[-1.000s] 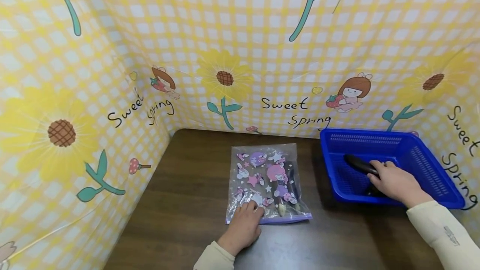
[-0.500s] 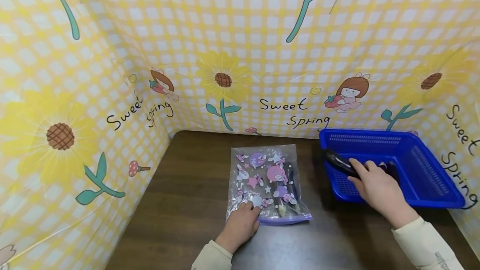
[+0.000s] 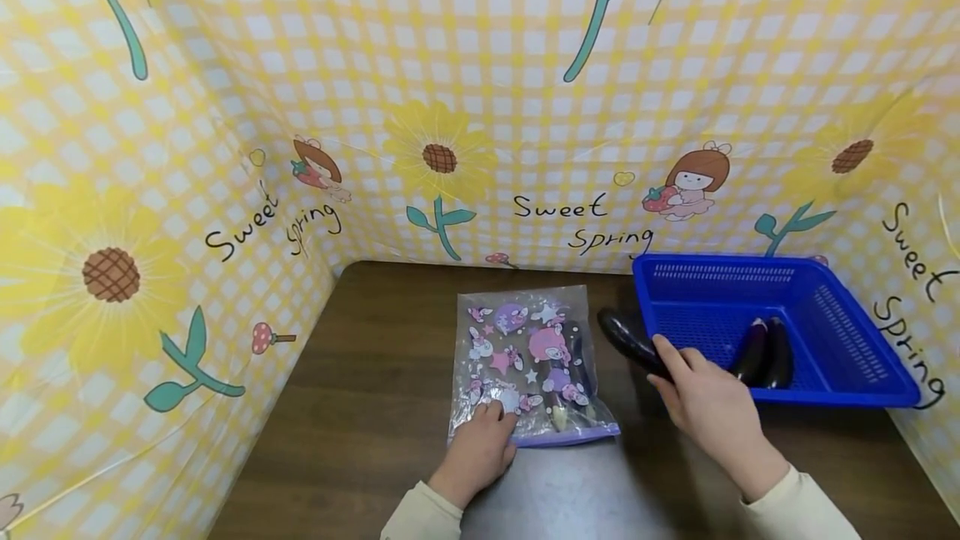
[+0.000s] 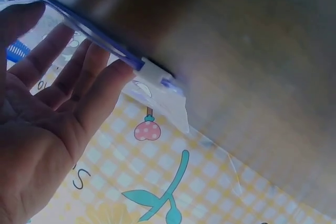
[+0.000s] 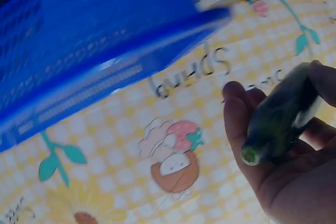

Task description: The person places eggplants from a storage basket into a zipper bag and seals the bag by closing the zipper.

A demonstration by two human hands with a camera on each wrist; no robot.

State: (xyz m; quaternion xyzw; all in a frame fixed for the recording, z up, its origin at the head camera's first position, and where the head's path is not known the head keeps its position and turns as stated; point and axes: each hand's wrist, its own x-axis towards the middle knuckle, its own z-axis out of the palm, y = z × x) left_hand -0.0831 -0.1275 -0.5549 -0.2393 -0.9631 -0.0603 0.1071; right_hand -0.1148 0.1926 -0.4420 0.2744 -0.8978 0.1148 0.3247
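My right hand (image 3: 712, 407) grips a dark, glossy eggplant (image 3: 626, 338) near one end, holding it just left of the blue basket. In the right wrist view, the fingers and thumb wrap the eggplant (image 5: 278, 114), its greenish stem end toward the camera. A clear zip bag (image 3: 517, 373) with pink and purple cartoon prints lies flat on the table, its purple zip edge facing me. Dark eggplants with pale ends show through its right side. My left hand (image 3: 476, 450) rests on the bag's near edge, and in the left wrist view its extended fingers (image 4: 105, 87) touch the zip strip beside a white slider (image 4: 155, 72).
The blue plastic basket (image 3: 825, 397) stands at the right of the brown wooden table (image 3: 375, 373). Two eggplants (image 3: 776, 352) lie inside it. A yellow checked cloth (image 3: 480, 107) with flowers and lettering hangs behind and along both sides.
My right hand has lifted an eggplant out of the blue basket and carried it left over the rim toward the bag. My left hand stays on the bag's near edge.
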